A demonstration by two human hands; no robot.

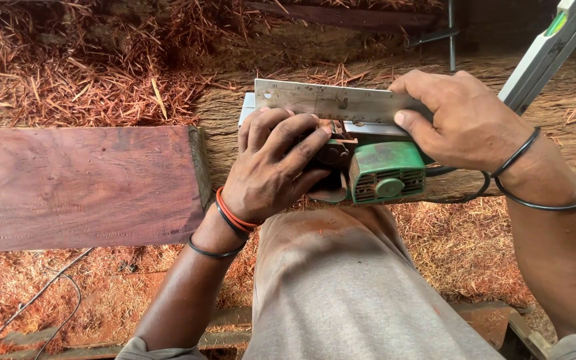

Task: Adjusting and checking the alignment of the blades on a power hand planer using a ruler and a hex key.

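The left hand (271, 167) hides the green planer's (385, 170) handle, and the spirit level (548, 50) leaves the frame's top edge.

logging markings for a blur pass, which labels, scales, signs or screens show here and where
Steel ruler: flat grey strip with fine printed scale, pressed under the right hand atop the green electric planer.
Grey spirit level: top right, leaning, green vial.
No packages, signs or screens.

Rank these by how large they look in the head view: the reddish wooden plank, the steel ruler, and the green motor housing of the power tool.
1. Reddish wooden plank, by far the largest.
2. Steel ruler, long but thin; the right hand covers its end.
3. Green motor housing, shorter than the ruler but thicker, so 2 and 3 are close; the left hand grips beside it.
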